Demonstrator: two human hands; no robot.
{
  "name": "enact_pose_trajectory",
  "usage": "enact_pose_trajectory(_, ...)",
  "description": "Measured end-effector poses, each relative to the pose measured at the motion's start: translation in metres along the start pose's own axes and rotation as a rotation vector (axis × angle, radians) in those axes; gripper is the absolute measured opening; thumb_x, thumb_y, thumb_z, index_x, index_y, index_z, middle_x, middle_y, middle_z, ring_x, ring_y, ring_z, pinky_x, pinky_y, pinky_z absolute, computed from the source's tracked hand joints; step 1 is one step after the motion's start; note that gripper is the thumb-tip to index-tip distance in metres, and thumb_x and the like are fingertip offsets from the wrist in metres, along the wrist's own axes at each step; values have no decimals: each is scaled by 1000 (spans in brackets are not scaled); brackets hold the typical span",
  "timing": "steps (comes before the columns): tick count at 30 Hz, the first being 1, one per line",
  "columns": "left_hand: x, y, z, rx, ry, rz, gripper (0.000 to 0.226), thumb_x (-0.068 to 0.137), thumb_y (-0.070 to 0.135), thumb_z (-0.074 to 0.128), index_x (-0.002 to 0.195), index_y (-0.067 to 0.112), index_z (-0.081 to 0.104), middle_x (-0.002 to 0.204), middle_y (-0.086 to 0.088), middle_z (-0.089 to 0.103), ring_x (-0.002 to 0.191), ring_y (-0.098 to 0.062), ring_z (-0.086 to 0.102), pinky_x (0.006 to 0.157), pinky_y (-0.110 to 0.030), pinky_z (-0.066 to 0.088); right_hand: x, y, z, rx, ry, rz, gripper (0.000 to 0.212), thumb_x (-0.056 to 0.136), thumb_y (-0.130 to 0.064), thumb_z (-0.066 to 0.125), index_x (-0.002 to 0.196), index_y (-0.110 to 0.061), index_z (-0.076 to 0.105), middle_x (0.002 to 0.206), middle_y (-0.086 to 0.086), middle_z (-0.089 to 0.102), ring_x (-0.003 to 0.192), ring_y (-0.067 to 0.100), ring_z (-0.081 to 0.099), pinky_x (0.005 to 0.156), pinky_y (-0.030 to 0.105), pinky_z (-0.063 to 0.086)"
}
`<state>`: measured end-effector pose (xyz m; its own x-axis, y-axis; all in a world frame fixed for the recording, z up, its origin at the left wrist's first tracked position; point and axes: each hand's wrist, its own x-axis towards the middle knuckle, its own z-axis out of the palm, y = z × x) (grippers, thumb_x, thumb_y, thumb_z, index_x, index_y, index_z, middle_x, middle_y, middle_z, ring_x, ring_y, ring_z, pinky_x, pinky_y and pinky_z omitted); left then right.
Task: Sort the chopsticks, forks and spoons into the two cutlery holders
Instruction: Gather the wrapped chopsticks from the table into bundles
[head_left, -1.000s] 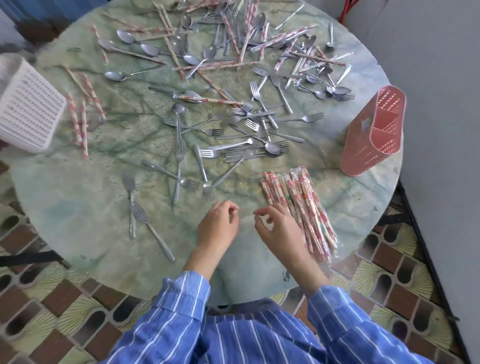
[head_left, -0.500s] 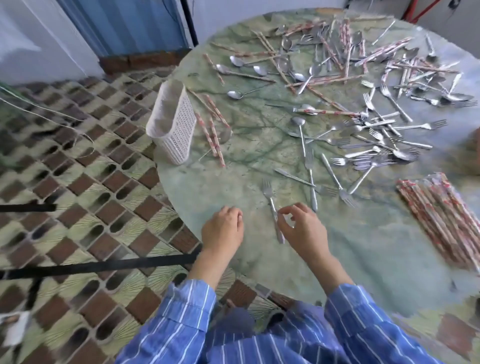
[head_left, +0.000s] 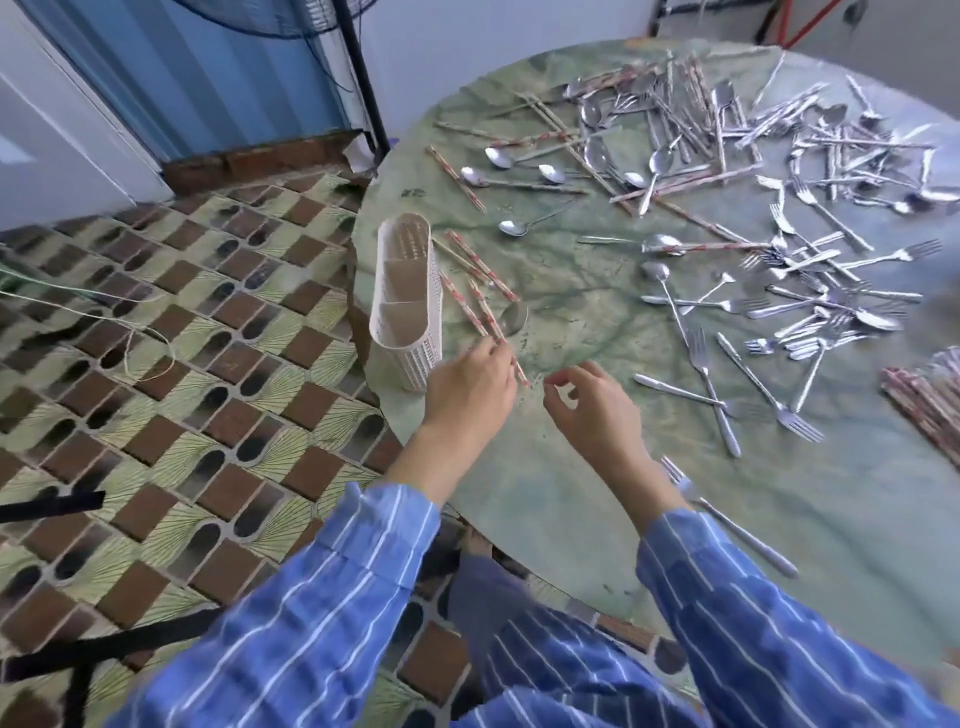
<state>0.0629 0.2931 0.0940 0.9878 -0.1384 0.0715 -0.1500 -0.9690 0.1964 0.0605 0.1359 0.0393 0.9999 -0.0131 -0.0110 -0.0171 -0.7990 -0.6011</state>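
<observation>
My right hand (head_left: 597, 415) hovers over the bench (head_left: 571, 499), fingers loosely curled, holding nothing. My left hand (head_left: 467, 400), at its 9 o'clock, is the nearer one to the work. Its fingertips lie on the near ends of the wrapped chopsticks (head_left: 483, 306), though I cannot tell whether they pinch them. The chopsticks run from 5 o'clock to 11 o'clock, just beside the white holder (head_left: 410, 358) standing at the bench edge, at my left hand's 11 o'clock. I judge the lift goes there. Forks (head_left: 709, 384) and spoons (head_left: 511, 227) lie scattered farther off, between 12 and 3 o'clock.

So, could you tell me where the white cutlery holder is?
In the head view, the white cutlery holder stands on the green table at its left edge, beyond the left hand, wrapped chopsticks beside it.
</observation>
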Motion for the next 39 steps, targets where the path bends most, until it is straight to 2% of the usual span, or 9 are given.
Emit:
enact_pose_trajectory(7,92,-35,-40,3,-42,265,24,99,27,40,110,16,58,112,-2,57,105,-22,56,79,-35,45,47,-32,28,12,-25,68,15,87,-39,61,95,-28,69,98,-6,63,94,17,62,73,31,50)
enact_pose_trajectory(11,142,-52,-55,22,-117,403,25,97,30,42,110,17,59,109,-3,57,100,-24,59,77,-35,49,60,-48,33,-6,-75,78,16,88,-39,61,100,-32,69,102,-8,62,99,15,60,75,30,46)
enact_pose_trajectory(20,237,-90,-62,88,-263,647,23,98,29,44,108,21,62,106,4,58,92,-18,58,70,-28,43,86,-52,44,-48,-91,35,17,90,-32,60,103,-27,68,104,-8,63,102,16,57,75,29,46)
enact_pose_trajectory(26,310,-113,-39,83,-413,796,20,95,31,50,107,25,64,108,6,61,95,-18,60,80,-38,52,111,-55,66,-88,-56,57,17,89,-31,62,101,-23,71,105,-1,65,100,25,59,74,33,51)
enact_pose_trajectory(29,339,-127,-18,140,-467,903,16,94,32,53,104,26,64,106,7,61,93,-17,61,75,-33,51,121,-63,80,-112,12,102,14,83,-29,67,93,-23,73,95,2,66,86,28,63,62,36,56)
enact_pose_trajectory(32,358,-140,9,125,-566,1008,12,91,28,59,99,21,65,102,4,62,89,-20,62,73,-35,51,126,-69,96,-111,64,150,18,74,-33,73,90,-25,76,83,-1,64,72,24,63,51,29,54)
enact_pose_trajectory(36,366,-154,40,76,-757,1138,18,90,26,64,102,13,68,105,-4,63,94,-24,61,79,-32,46,131,-80,111,-115,105,214,21,75,-38,72,90,-24,78,81,-2,63,69,22,61,56,27,54)
enact_pose_trajectory(39,366,-165,60,36,-818,1192,29,88,31,66,112,14,65,111,-5,58,100,-24,58,84,-33,46,135,-84,120,-177,88,232,26,64,-33,87,87,-24,78,79,-1,63,68,23,61,56,30,54)
